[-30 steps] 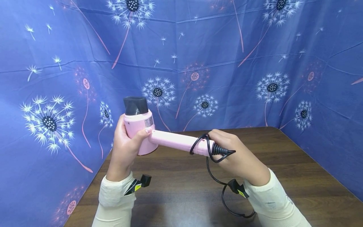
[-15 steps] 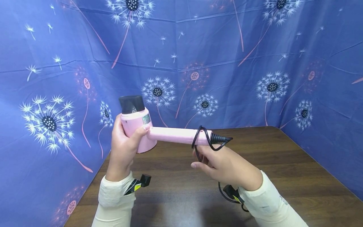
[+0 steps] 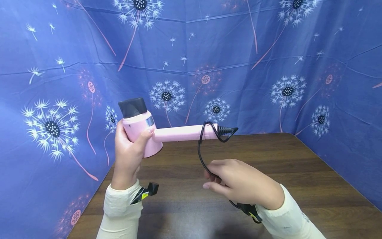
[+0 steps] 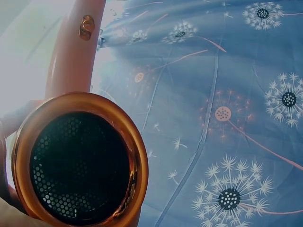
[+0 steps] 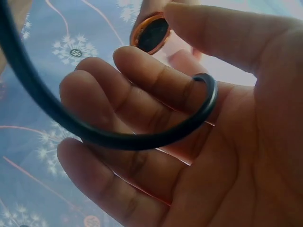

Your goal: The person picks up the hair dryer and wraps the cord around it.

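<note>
A pink hair dryer (image 3: 182,133) with a black nozzle (image 3: 133,107) is held above the table, its handle pointing right. My left hand (image 3: 126,156) grips its barrel, thumb near the handle's base. The left wrist view shows the copper-coloured rim (image 4: 137,151) around the dryer's mesh end. A black power cord (image 3: 200,151) loops around the handle's end and drops to my right hand (image 3: 238,181), below and apart from the handle. In the right wrist view the cord (image 5: 137,142) runs through the loosely curled fingers of that hand.
The brown wooden table (image 3: 179,205) lies under both hands. A blue cloth (image 3: 238,49) with dandelion prints hangs behind and along the sides. Small black wrist cameras sit at both cuffs, and part of the cord hangs by the right one.
My right hand has left the handle's end and moved down with the cord, unwinding some of it. The dryer has shifted slightly left, and its handle end has risen.
</note>
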`<state>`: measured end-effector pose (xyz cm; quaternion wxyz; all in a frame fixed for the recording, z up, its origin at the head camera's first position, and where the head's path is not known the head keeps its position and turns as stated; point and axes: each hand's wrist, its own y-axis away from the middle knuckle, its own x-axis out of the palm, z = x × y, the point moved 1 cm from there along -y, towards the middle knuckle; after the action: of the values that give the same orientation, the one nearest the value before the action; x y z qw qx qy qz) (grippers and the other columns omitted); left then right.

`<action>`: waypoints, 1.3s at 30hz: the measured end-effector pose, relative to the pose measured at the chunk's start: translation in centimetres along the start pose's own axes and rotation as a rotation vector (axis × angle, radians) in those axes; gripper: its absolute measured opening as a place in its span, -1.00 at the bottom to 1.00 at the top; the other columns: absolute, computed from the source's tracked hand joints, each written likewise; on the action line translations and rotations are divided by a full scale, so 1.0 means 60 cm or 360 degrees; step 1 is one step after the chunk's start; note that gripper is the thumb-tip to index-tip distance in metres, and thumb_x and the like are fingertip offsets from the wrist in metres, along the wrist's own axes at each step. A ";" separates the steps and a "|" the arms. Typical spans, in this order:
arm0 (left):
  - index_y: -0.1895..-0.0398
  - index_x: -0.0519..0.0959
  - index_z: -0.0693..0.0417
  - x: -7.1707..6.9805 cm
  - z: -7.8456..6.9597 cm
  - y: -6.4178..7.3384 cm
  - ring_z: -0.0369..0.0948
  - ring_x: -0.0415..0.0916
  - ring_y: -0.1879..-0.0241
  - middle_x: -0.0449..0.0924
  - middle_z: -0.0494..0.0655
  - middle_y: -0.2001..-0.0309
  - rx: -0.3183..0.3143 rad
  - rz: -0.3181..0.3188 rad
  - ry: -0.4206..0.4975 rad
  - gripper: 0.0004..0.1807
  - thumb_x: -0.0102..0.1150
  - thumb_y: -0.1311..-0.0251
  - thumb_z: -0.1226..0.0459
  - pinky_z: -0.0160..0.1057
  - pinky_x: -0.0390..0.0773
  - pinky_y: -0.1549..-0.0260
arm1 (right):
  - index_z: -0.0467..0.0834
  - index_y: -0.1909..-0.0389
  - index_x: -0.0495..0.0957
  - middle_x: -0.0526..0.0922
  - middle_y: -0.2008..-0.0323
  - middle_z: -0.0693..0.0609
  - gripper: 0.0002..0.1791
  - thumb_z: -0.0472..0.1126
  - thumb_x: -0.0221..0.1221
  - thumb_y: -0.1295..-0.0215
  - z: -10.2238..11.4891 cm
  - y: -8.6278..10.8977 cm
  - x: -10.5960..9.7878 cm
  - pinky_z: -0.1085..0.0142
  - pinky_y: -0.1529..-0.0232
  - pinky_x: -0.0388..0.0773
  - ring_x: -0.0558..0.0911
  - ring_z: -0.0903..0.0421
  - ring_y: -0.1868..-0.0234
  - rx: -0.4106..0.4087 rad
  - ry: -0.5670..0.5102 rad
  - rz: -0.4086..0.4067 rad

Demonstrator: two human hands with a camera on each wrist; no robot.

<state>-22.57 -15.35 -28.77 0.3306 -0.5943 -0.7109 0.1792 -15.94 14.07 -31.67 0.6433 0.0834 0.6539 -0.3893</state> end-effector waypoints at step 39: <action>-0.30 0.39 0.05 -0.001 0.007 0.000 -0.02 0.59 0.09 0.56 0.03 0.00 0.0065 -0.0067 -0.0211 -0.25 0.53 -0.02 0.38 -0.22 0.67 0.13 | 0.07 0.30 0.52 0.47 0.39 0.37 -0.86 -0.17 0.30 -0.42 0.020 0.019 -0.041 0.61 0.36 0.37 0.37 0.48 0.42 -0.0397 0.0100 -0.0402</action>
<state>-22.86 -15.37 -29.07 0.2987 -0.5592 -0.7397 0.2256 -13.92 15.09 -29.77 0.5739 -0.0676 0.7222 -0.3801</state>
